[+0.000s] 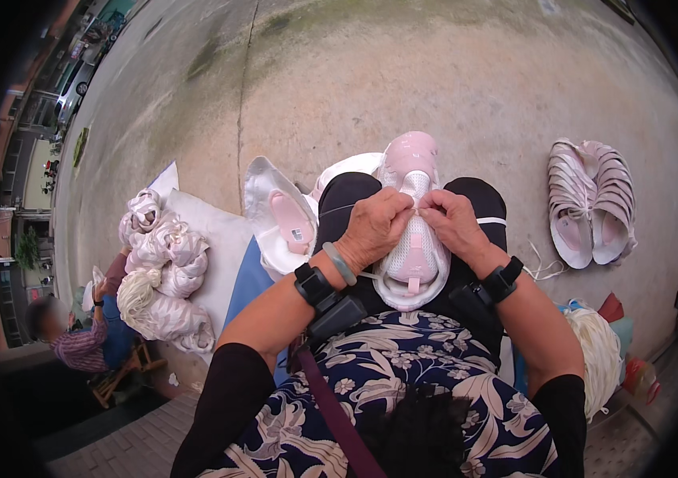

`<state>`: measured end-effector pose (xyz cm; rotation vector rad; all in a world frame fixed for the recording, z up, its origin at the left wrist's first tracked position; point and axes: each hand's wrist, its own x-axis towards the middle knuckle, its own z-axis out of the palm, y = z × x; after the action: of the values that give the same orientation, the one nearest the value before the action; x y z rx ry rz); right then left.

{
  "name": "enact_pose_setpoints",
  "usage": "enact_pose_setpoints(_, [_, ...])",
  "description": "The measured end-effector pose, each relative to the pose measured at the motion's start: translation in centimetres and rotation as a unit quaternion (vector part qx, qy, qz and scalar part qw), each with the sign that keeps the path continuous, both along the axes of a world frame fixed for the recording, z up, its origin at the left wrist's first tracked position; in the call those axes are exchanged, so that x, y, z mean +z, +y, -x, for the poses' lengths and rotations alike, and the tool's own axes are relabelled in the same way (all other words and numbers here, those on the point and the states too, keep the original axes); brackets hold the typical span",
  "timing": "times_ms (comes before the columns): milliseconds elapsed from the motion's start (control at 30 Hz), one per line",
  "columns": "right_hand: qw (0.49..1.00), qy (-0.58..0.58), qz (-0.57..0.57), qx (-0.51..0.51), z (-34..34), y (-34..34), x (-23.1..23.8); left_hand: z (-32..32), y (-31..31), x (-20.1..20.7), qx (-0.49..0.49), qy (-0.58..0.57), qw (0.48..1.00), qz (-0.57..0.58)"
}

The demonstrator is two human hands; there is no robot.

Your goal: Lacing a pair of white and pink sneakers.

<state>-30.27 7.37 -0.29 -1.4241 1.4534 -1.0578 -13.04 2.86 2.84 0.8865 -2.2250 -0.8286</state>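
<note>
A pink and white shoe upper [414,253] rests on my lap between my knees, its padded heel opening toward me. Over its middle my left hand [376,226] and my right hand [457,223] meet, thumbs and fingertips pinched together. They grip a white shoelace [492,220]; a length of it crosses my right knee, and a thin pale strand runs over the left knee. The part between my fingertips is mostly hidden. Beside my left knee lies another white upper [275,213] with a pink insole-like piece showing inside.
Bundled pink and white uppers [167,255] are heaped at the left on a white sheet. At the right, stacked uppers [591,203] lie on the concrete near a loose lace [544,267]. A hank of white laces [596,358] hangs by my right elbow. Another person [88,334] sits far left.
</note>
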Motion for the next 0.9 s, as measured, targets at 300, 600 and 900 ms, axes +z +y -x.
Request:
enact_pose_setpoints(300, [0.997, -0.027, -0.072, 0.020, 1.1, -0.4, 0.7, 1.1, 0.0, -0.2, 0.042, -0.030, 0.998, -0.034])
enact_pose_setpoints(600, [0.990, 0.125, 0.049, 0.045, 3.4, 1.3, 2.6, -10.6, -2.6, 3.7, 0.253, 0.065, 0.941, -0.214])
enact_pose_setpoints(900, [0.953, 0.262, 0.147, 0.034, 3.1, 1.8, 0.9, -19.9, -1.4, 4.1, 0.297, -0.234, 0.925, -0.048])
